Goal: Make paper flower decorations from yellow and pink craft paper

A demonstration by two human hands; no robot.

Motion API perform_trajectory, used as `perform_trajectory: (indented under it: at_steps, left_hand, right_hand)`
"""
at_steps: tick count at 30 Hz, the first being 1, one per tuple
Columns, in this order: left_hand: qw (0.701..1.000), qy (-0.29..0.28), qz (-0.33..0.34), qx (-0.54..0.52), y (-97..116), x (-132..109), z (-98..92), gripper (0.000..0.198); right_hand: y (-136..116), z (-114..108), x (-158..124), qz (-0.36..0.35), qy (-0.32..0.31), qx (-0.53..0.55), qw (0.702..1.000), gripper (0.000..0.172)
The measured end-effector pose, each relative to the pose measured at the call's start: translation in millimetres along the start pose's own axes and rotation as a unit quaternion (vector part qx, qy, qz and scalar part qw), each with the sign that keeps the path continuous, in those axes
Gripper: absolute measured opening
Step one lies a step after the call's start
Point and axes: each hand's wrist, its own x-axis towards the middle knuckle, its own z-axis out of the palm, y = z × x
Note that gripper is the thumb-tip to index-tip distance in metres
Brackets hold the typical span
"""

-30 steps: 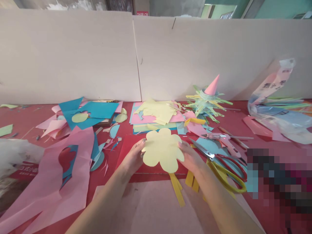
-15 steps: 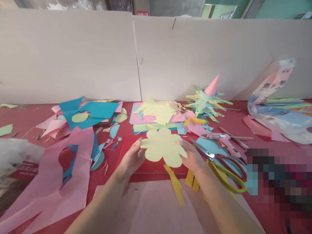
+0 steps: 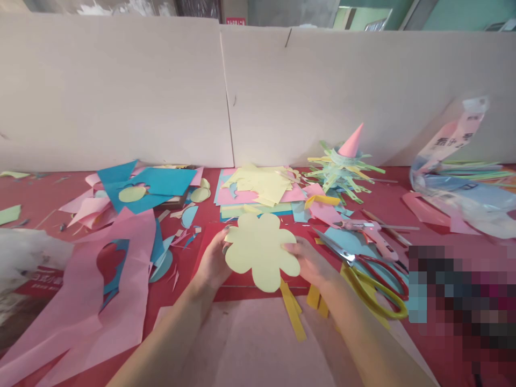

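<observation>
1. I had both hands on the pale yellow flower-shaped paper cutout (image 3: 264,250), one per side edge: left hand (image 3: 215,258) pinching the left petals, fingers partly hidden by the paper; right hand (image 3: 312,263) pinching the right side, thumb on the front face.
2. Cutout sat between the hands, face tilted toward my view, over the flat bright red rectangular sheet (image 3: 237,280); couldn't tell if its lower edge touched anything.
3. Flat yellow paper strips (image 3: 293,314) lay just below the cutout, nearer my view.
4. Beside the right hand: silver-bladed scissors with red and yellow handles (image 3: 350,259), lying open; past them, the pink glue gun (image 3: 374,234).
5. Behind the cutout: loose pile of pastel paper sheets (image 3: 264,185). Right of that, pink paper cone (image 3: 351,142) atop a green-and-yellow paper-strip tier.
6. Far left: large pink paper sheet with a cut-out hole (image 3: 80,301).
</observation>
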Motion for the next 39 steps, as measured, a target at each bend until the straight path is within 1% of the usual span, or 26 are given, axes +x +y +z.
perform_trajectory:
  at_steps: [4, 6, 8, 10, 11, 12, 13, 15, 16, 18, 20, 21, 23, 25, 27, 31, 34, 36, 37, 38, 39]
  left_hand:
    - [0.999, -0.044, 0.005, 0.013, -2, 1, 2.2, 0.016]
    - [0.999, -0.054, 0.0, 0.009, -3, 0, 4.4, 0.014]
    - [0.998, -0.062, -0.031, 0.006, -3, 0, 7.6, 0.026]
    - [0.995, -0.08, -0.061, 0.012, -3, 0, 10.5, 0.047]
    - [0.993, -0.092, -0.067, 0.022, -3, 0, 11.4, 0.056]
    - [0.992, -0.101, -0.065, 0.033, -4, 1, 11.7, 0.062]
    - [0.992, -0.106, -0.056, 0.046, -6, 2, 11.4, 0.062]
    - [0.991, -0.099, -0.035, 0.077, -10, 5, 9.8, 0.054]
    - [0.991, -0.087, -0.029, 0.093, -12, 6, 8.7, 0.05]
    - [0.991, -0.043, -0.021, 0.125, -15, 7, 6.7, 0.043]
    - [0.988, 0.0, -0.025, 0.153, -16, 7, 5.5, 0.039]
    - [0.986, 0.014, -0.029, 0.165, -15, 7, 5.3, 0.037]
    - [0.982, 0.021, -0.043, 0.181, -13, 6, 5.4, 0.032]
    - [0.979, 0.012, -0.062, 0.191, -11, 4, 6.0, 0.029]
    - [0.978, 0.002, -0.076, 0.196, -10, 2, 6.6, 0.026]
    - [0.977, -0.038, -0.081, 0.192, -10, 1, 6.7, 0.026]
    - [0.976, -0.069, -0.071, 0.196, -10, 2, 5.7, 0.03]
    - [0.972, -0.07, -0.053, 0.216, -10, 3, 5.2, 0.032]
    - [0.969, -0.058, -0.029, 0.237, -10, 4, 5.1, 0.032]
    - [0.963, -0.034, 0.012, 0.267, -10, 5, 5.3, 0.031]
    - [0.95, -0.002, 0.067, 0.304, -10, 6, 5.7, 0.03]
  right_hand:
    - [-1, 0, -1, 0.007, 0.007, 0.004, 1.0, 0.013]
    - [0, -1, -1, 0.001, 0.006, -0.003, 1.0, 0.013]
    - [1, -1, 1, -0.013, 0.02, -0.007, 1.0, 0.016]
    - [3, -1, 5, -0.032, 0.047, -0.005, 0.998, 0.018]
    - [3, -1, 6, -0.042, 0.064, -0.01, 0.997, 0.018]
    - [4, -1, 8, -0.05, 0.081, -0.024, 0.995, 0.019]
    - [4, -1, 9, -0.055, 0.099, -0.051, 0.992, 0.02]
    - [5, 1, 10, -0.059, 0.135, -0.133, 0.98, 0.025]
    - [5, 1, 11, -0.058, 0.148, -0.176, 0.972, 0.027]
    - [4, 3, 10, -0.052, 0.154, -0.238, 0.957, 0.029]
    - [4, 4, 10, -0.042, 0.149, -0.257, 0.954, 0.029]
    - [3, 4, 9, -0.039, 0.149, -0.248, 0.956, 0.028]
    - [2, 3, 8, -0.043, 0.151, -0.197, 0.968, 0.029]
    - [1, 1, 8, -0.052, 0.147, -0.119, 0.981, 0.031]
    - [0, -2, 7, -0.063, 0.139, -0.059, 0.987, 0.029]
    - [-1, -3, 7, -0.068, 0.13, -0.04, 0.988, 0.021]
    - [1, -3, 9, -0.063, 0.137, -0.04, 0.988, 0.02]
    - [3, -4, 10, -0.064, 0.152, -0.033, 0.986, 0.02]
    - [3, -5, 11, -0.07, 0.164, -0.028, 0.984, 0.02]
    - [4, -5, 12, -0.077, 0.178, -0.024, 0.981, 0.02]
    - [4, -6, 12, -0.087, 0.194, -0.023, 0.977, 0.02]
